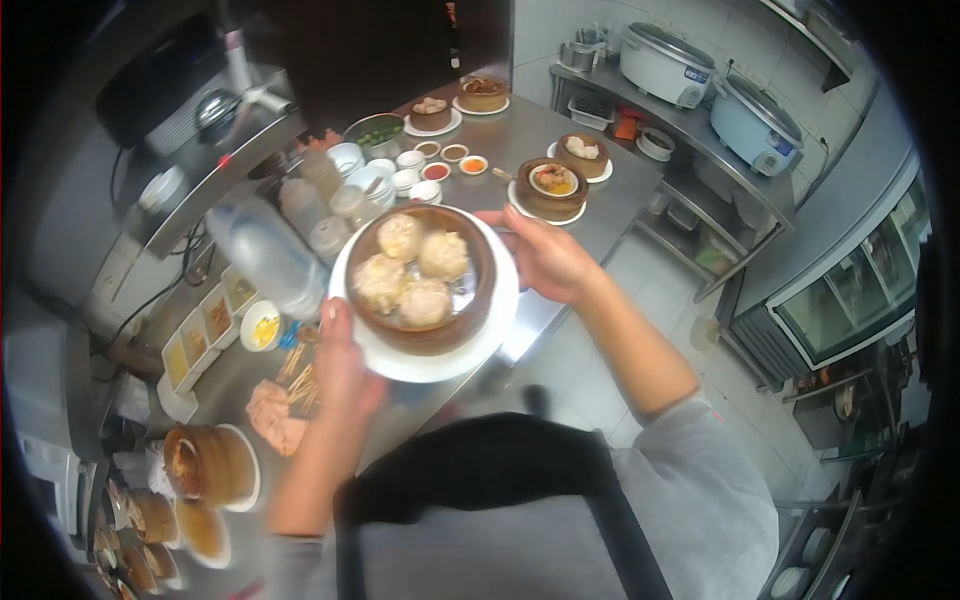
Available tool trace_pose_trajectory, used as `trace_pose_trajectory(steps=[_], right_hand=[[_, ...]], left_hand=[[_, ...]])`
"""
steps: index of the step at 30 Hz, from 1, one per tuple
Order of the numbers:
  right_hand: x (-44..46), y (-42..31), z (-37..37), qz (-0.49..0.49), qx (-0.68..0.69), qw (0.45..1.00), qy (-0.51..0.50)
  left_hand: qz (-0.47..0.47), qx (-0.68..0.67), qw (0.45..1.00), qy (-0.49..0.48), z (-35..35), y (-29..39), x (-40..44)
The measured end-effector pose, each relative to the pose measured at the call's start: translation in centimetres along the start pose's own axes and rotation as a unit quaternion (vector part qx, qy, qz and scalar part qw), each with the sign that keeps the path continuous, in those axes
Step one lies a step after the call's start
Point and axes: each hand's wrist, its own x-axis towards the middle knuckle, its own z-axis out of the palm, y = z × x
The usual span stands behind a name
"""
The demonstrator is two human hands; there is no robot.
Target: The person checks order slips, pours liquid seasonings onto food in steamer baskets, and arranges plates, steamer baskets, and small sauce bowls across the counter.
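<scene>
A white plate [497, 325] is held up in front of my body, with a round bamboo steamer [420, 339] resting on it. Inside the steamer sit several pale dumplings [424, 302]. My left hand [352, 368] grips the plate's lower left edge, thumb on the rim. At the upper right edge, my right hand [548, 255] holds the same plate, its fingers partly hidden beneath the rim.
Several steamers on plates, one holding a small bowl [553, 180], stand along the steel counter [520, 127]. Sauce cups [436, 172], bottles and a pink cloth [277, 416] lie on the left. Rice cookers [668, 65] and a glass-door fridge [850, 275] are at right.
</scene>
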Motion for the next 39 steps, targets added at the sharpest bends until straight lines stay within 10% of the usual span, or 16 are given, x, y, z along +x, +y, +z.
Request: trace_pose_trajectory(steps=[10,17,21,39], right_hand=[[-7.2,-6.2,-26.5,-0.049,-0.008,0.963,0.264],[-6.9,-2.3,-42.3,-0.135,0.070,0.908,0.391],[-4.3,-2.9,-43.4,-0.071,0.049,0.843,0.531],[1.1,-0.2,-52.1,-0.007,-0.054,0.822,0.567]], left_hand=[[-0.264,-0.112,0.951,-0.112,17.7,-23.8,13.6],[-0.261,0.156,0.936,0.175,16.9,-33.0,22.6],[-0.239,0.192,0.929,0.207,16.7,-34.3,26.6],[-0.225,0.182,0.940,0.183,17.6,-36.0,33.0]])
